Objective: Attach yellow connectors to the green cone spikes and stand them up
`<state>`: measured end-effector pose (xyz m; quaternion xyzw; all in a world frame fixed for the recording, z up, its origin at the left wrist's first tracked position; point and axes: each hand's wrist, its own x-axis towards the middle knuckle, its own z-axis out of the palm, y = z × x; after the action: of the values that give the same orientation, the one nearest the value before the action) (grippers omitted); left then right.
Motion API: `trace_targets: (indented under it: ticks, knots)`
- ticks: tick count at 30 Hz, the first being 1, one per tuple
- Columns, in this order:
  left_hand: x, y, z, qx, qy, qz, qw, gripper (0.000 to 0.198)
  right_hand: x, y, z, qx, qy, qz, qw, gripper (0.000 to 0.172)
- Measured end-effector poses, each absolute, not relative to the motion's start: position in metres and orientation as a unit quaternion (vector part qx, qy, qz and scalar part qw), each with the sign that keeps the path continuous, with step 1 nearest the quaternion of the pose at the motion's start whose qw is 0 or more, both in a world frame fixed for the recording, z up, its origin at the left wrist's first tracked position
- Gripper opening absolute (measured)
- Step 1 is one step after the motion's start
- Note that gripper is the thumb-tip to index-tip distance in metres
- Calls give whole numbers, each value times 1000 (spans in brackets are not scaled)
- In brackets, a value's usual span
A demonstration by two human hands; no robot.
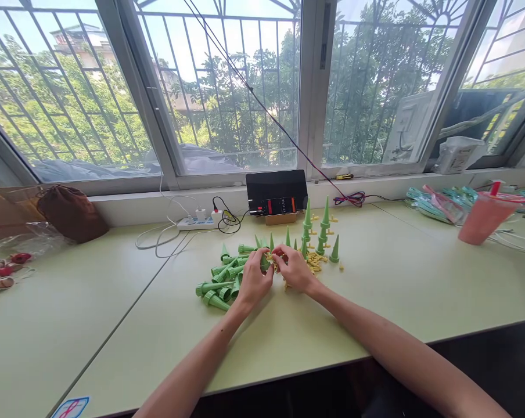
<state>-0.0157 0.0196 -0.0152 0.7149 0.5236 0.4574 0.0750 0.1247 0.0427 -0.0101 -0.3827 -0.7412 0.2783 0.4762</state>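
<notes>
My left hand (pixel 254 280) is closed around a green plastic watering spike (pixel 265 263), mostly covered by the fingers. My right hand (pixel 294 269) meets it from the right, its thumb and fingertips pinching a small yellow plastic valve (pixel 270 256) against the spike's side. Left of my hands lies a heap of loose green spikes (pixel 221 285), with wide ribbed collars. Small yellow valves (pixel 315 261) are piled under and beyond my right hand. Behind it stand stacked green spikes (pixel 323 226) pointing up, yellow valves sticking out of their sides. One single spike (pixel 334 249) stands to their right.
A tablet (pixel 276 188) leans at the windowsill behind a phone. A power strip (pixel 201 222) with cables lies to its left. On the right stands a pink lidded cup (pixel 489 216) beside plastic-wrapped items (pixel 437 203). A brown drawstring bag (pixel 73 213) sits far left.
</notes>
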Motion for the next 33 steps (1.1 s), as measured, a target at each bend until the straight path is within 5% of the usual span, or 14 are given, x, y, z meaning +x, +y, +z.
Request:
trace_targets:
  ticks: [33]
  knots:
    - [-16, 20, -14, 713, 524, 457, 88, 36, 125, 44, -11, -410, -744, 273, 452, 36]
